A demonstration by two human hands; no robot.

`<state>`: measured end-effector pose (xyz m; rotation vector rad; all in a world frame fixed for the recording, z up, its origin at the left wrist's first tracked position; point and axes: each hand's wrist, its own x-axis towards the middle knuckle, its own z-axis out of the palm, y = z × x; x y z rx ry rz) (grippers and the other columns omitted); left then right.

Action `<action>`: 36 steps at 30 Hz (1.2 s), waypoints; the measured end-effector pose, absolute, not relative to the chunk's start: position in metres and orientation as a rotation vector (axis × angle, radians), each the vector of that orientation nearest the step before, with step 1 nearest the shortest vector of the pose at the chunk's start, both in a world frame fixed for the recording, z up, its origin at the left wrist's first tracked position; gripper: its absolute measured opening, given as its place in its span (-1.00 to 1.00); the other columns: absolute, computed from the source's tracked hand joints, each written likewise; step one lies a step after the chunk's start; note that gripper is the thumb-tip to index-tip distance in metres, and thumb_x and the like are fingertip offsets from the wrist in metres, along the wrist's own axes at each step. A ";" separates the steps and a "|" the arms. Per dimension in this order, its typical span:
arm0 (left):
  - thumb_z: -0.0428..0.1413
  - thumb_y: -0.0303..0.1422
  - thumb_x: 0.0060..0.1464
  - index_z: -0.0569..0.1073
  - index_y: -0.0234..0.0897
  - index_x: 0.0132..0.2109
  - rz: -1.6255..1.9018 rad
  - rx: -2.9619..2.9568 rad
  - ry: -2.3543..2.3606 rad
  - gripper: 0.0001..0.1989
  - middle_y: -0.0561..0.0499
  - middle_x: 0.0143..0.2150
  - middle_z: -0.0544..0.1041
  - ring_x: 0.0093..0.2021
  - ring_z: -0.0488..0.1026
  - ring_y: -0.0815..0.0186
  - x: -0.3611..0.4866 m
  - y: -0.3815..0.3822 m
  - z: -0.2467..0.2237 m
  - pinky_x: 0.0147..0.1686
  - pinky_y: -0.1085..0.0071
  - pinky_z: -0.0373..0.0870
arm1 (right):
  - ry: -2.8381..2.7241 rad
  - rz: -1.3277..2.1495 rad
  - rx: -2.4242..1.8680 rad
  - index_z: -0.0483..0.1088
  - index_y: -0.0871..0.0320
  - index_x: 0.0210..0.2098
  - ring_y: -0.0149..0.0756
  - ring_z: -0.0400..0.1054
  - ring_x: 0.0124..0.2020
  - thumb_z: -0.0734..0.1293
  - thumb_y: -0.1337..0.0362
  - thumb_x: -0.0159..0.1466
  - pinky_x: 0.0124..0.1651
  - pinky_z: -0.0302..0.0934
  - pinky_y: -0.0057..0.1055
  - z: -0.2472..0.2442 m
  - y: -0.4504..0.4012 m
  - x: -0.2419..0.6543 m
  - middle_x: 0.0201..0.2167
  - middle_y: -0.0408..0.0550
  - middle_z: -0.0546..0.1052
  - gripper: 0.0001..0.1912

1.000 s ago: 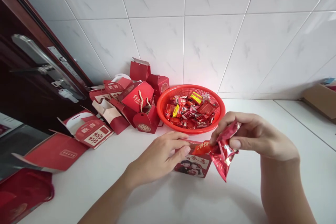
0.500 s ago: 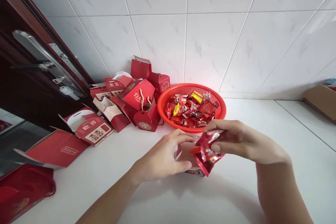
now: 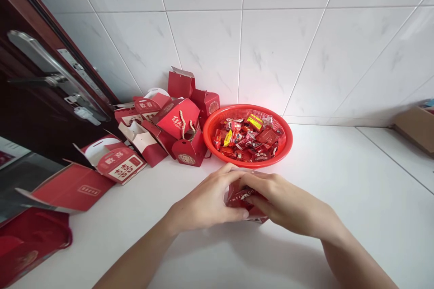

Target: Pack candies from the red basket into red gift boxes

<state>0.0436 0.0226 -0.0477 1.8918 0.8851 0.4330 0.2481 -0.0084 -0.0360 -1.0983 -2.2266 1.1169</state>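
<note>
A small red box stands on the white surface in front of the basket, mostly covered by both hands. My left hand is wrapped round its left side, thumb at the near edge. My right hand reaches into the box's open top from the right, its fingers closed on red wrapped candy. The fingertips are partly hidden inside. Just behind the hands, a red plastic basket holds several wrapped candies, mostly red with a few yellow.
Several red gift boxes are heaped left of the basket against the tiled wall. More open boxes line the left side by a dark door with a metal handle. A cardboard box sits at the far right.
My right hand has moved left and down with the candy, from above the box's right side into its opening. My left hand has stayed round the box. The camera view has shifted slightly.
</note>
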 end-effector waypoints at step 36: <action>0.31 -0.36 0.10 0.39 -0.01 0.32 0.258 2.224 0.991 -0.35 -0.04 0.25 0.45 0.24 0.41 0.06 0.041 -0.003 -0.037 0.23 0.14 0.43 | -2.678 0.205 -1.188 0.54 0.13 -0.24 -0.20 0.49 -0.26 0.32 0.50 0.35 -0.14 0.31 -0.30 -0.039 -0.032 0.261 -0.29 -0.01 0.62 -0.81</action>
